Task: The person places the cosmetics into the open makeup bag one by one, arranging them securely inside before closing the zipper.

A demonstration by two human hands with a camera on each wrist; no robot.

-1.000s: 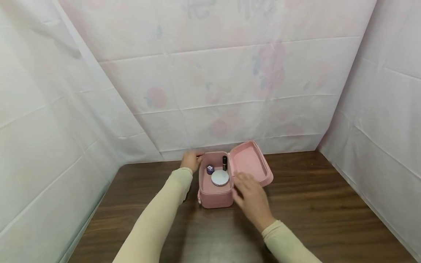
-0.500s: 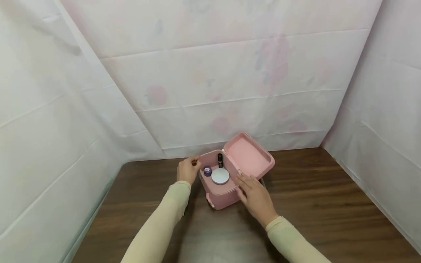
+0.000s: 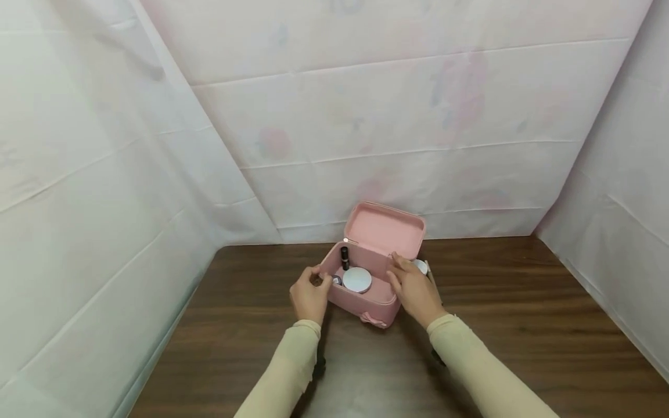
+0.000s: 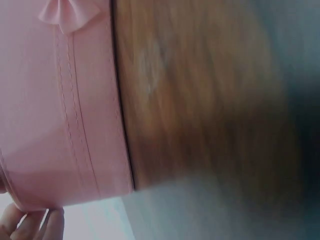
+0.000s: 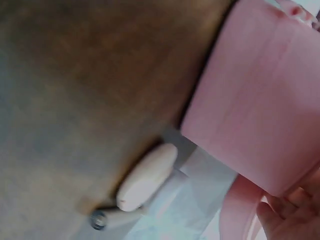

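Two hands hold the open pink case (image 3: 366, 290) at centre frame on the bench (image 3: 522, 325): left hand (image 3: 309, 296) grips its left wall, right hand (image 3: 415, 290) its right rim. Advisable: keep it level so the jar (image 3: 358, 280) and bottle (image 3: 344, 258) stay put.

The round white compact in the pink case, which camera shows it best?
The head view: the round white compact lies in plain sight inside the open pink case. Both wrist views show only the case's outer wall and the table, not the compact.
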